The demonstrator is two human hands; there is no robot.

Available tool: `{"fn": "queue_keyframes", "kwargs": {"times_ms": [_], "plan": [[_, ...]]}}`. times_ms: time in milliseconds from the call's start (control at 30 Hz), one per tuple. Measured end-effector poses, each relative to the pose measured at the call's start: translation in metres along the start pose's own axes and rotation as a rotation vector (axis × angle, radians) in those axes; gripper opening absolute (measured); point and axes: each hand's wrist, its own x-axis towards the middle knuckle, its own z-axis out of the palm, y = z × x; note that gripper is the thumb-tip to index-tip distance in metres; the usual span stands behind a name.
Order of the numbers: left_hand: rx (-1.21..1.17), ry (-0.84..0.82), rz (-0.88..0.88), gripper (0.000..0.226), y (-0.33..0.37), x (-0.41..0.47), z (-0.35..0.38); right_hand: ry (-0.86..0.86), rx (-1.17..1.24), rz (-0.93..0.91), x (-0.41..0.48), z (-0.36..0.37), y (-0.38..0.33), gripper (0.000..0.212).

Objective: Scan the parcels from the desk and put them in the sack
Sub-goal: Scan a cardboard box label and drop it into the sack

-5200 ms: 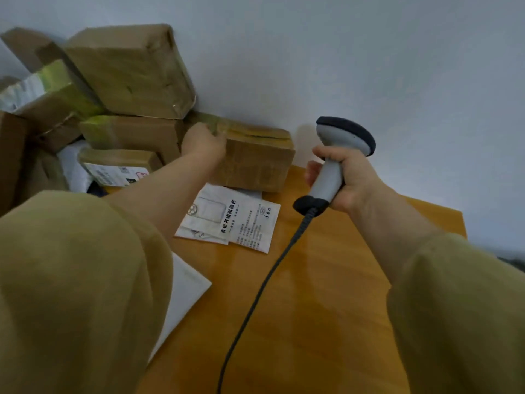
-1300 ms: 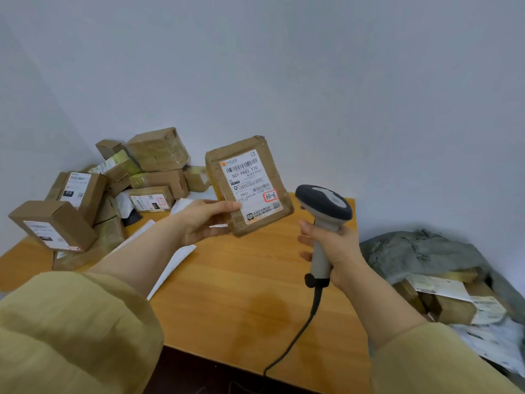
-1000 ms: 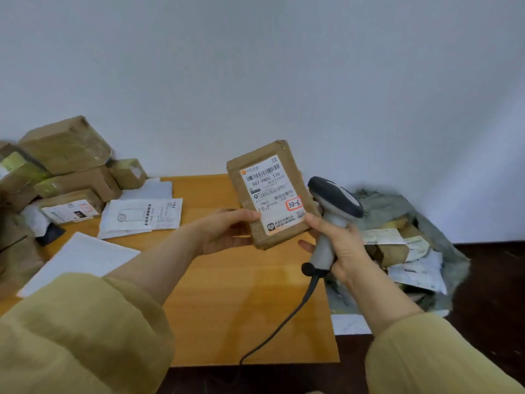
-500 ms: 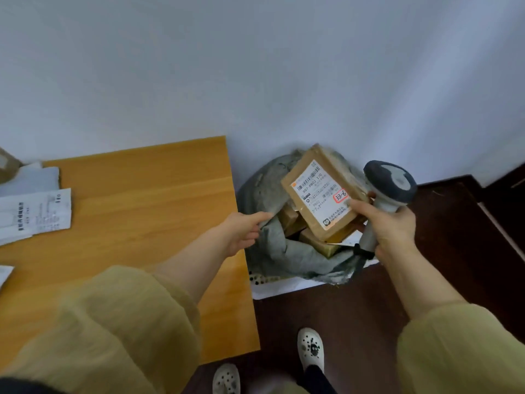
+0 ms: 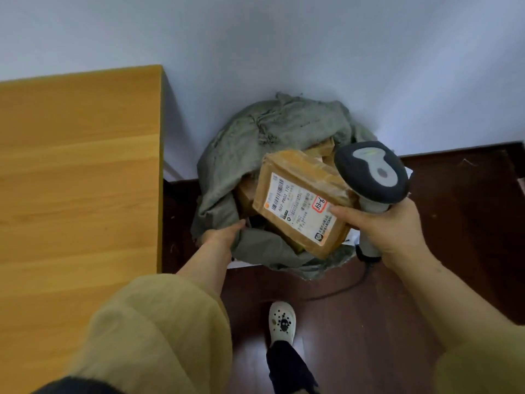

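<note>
Locate the parcel (image 5: 301,206), tilted and label-up, at the tip of the right hand (image 5: 389,223) thumb, thumb pressed on the label's edge, other fingers curled round the handle of the scanner (image 5: 372,172), any digit under the parcel hidden. Note the left hand (image 5: 220,237) with fingers extended and pressed together, tips against the near rim fold of the sack (image 5: 270,137); grip on the fabric not determinable. Find the sack mouth beneath the held parcel and just beyond the left fingertips, with the desk (image 5: 79,166) well left of them.
</note>
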Motion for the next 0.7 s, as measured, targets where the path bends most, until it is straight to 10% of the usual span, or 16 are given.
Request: {"fn": "queue_keyframes", "kwargs": {"times_ms": [133, 700], "plan": [[-0.055, 0.107, 0.098, 0.049, -0.003, -0.001, -0.01, -0.058, -0.123, -0.058, 0.005, 0.001, 0.001, 0.062], [0.204, -0.007, 0.321, 0.021, 0.0, -0.073, -0.063, -0.715, -0.951, -0.386, 0.02, 0.103, -0.047, 0.061]]}}
